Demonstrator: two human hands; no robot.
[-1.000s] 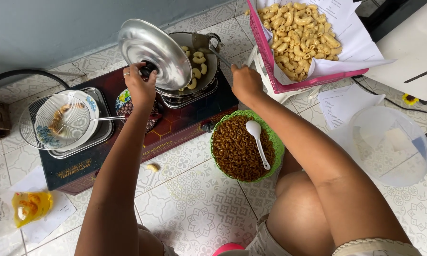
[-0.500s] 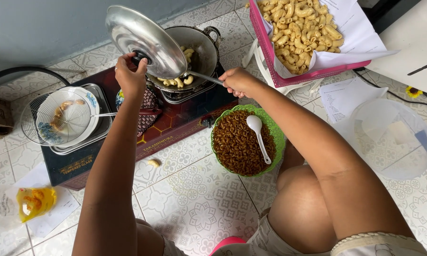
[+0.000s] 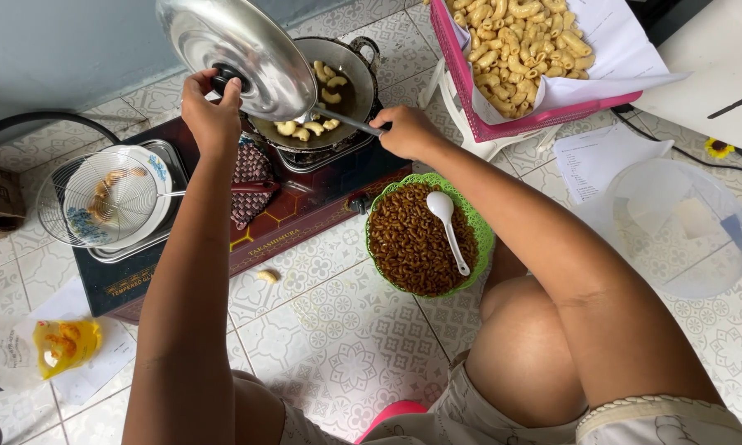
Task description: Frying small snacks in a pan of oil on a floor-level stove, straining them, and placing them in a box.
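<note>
1. The left hand is gripping the black knob of a metal lid, holding it tilted above the wok, at the wok's 9 o'clock.
2. The right hand is closing around a metal utensil handle that is reaching into the wok from its 4 o'clock; its working end is hidden under the lid.
3. Pale curled snacks are sitting in the wok, which is resting on a dark red stove standing on the floor.
4. At the stove's 9 o'clock end, a wire strainer is lying over a patterned bowl.
5. A green basket of dark brown pieces, with a white spoon in it, is sitting at the stove's 4 o'clock.
6. A pink crate, paper-lined and full of yellow snacks, is standing at 1 o'clock.
7. A clear tub is sitting at 3 o'clock.
8. Patterned grey floor tiles are running up to a plain grey wall at 11 o'clock; a bag of yellow oil is lying at 8 o'clock.
</note>
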